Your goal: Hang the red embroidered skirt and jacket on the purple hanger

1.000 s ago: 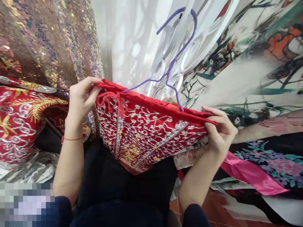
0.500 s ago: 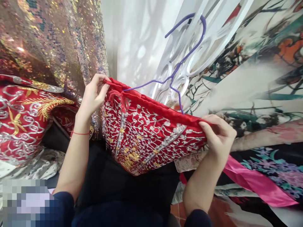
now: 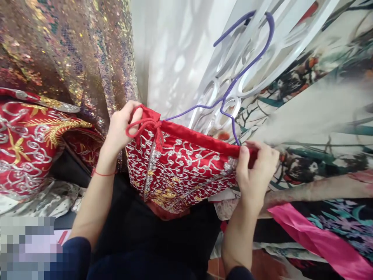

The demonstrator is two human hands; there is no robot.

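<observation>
A red embroidered skirt (image 3: 180,167) with silver and gold stitching hangs between my two hands. My left hand (image 3: 122,124) pinches its red waistband at the left end, beside a tied red drawstring (image 3: 158,134). At the right end, my right hand (image 3: 256,165) is closed on the same waistband, thumb in front. A purple hanger (image 3: 227,97) rises behind the skirt, its lower ends going down behind the waistband. Its hook sits at a white openwork piece (image 3: 241,83).
Sequined gold fabric (image 3: 72,50) hangs at the left. Another red embroidered garment (image 3: 26,151) lies below it. White floral cloth (image 3: 320,97) fills the right side, with a bright pink ribbon (image 3: 314,241) over dark floral fabric at lower right. A pale wall stands behind.
My right hand has moved left and curled more around the waistband. My left hand has shifted slightly right and down. The drawstring bow shows more fully, and the hanger appears further right.
</observation>
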